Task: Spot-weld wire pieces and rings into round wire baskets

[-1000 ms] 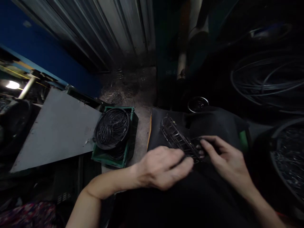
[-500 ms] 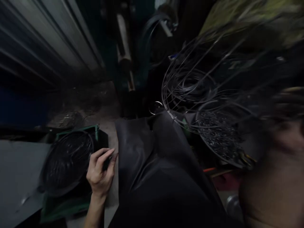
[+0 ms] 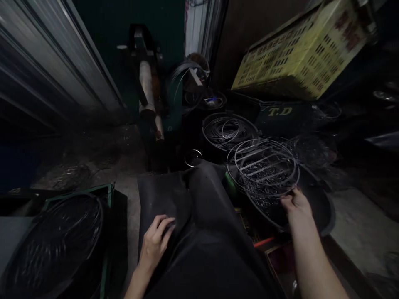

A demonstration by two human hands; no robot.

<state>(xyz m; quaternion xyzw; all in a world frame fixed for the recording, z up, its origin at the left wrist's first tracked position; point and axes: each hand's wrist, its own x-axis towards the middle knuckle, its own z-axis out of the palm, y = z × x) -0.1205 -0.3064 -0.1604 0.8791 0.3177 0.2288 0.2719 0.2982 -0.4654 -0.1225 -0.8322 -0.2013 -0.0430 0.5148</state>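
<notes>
Above the workshop floor [image 3: 134,203], the right hand [image 3: 295,201] gripped a wire grate [image 3: 262,169], requiring tub [image 3: 333,214] clearance; the left hand [image 3: 153,241] curled, contents unclear.

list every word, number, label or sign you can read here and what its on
"T.D", in yellow letters on the dark box.
Red marks on the side and end of the yellow crate: too blurred to read.
Small pale mark on the green panel, low down near its right edge: too small to read.
No other text can be made out.
</notes>
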